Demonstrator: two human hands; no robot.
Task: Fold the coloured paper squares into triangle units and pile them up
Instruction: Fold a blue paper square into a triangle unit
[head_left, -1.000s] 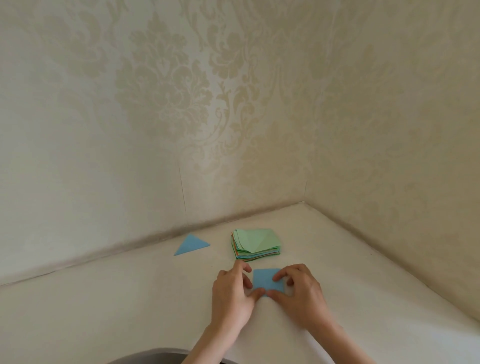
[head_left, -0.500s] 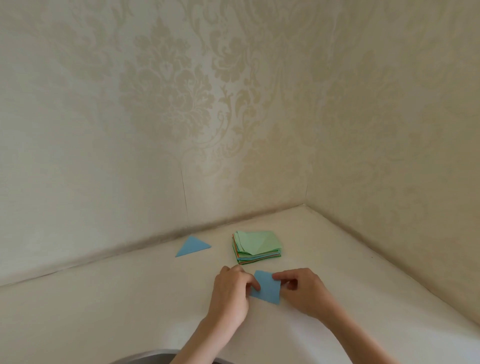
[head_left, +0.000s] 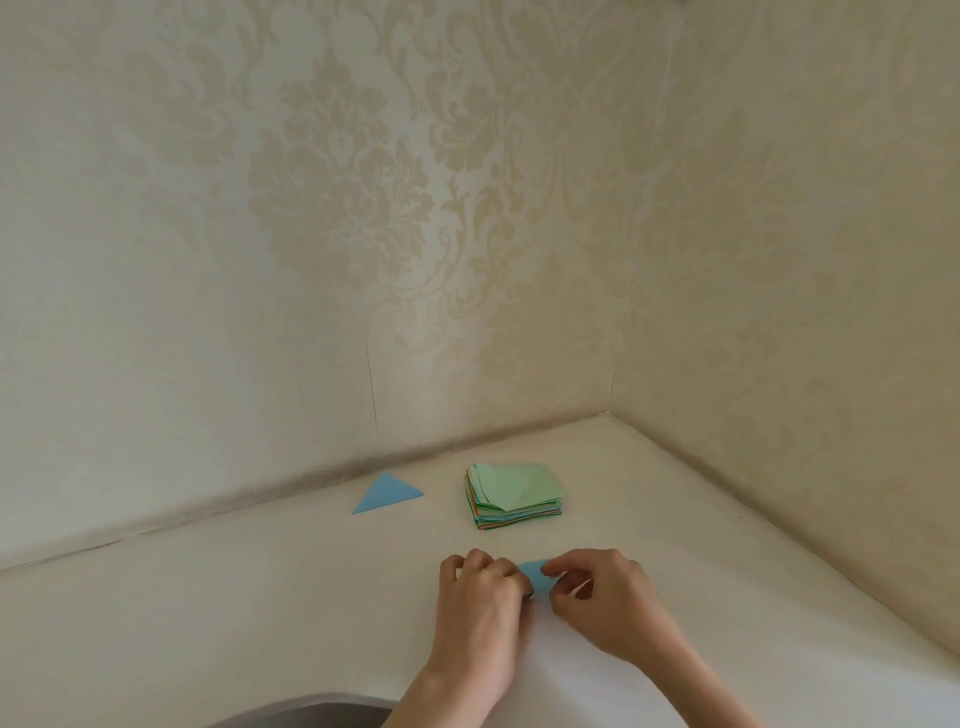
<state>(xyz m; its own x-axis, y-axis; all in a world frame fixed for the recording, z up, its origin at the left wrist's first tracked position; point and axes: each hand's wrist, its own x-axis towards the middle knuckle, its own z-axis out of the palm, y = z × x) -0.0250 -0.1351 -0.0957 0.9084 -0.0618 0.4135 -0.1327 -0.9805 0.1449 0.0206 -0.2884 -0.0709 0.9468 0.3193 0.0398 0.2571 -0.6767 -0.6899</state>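
Observation:
A small blue paper (head_left: 535, 576) lies on the white counter, mostly hidden between my hands. My left hand (head_left: 480, 608) has curled fingers on its left edge. My right hand (head_left: 605, 603) pinches its right side with thumb and fingers. Behind them sits a stack of coloured paper squares (head_left: 514, 496) with a green sheet on top. One folded blue triangle (head_left: 385, 493) lies flat to the left of the stack, near the wall.
The white counter (head_left: 260, 597) runs into a corner between two patterned walls (head_left: 613, 400). A grey rim of a sink (head_left: 311, 709) shows at the bottom edge, left of my left forearm.
The blue paper was a flat square a second ago. Both hands have closed in on it, and much less of it shows now.

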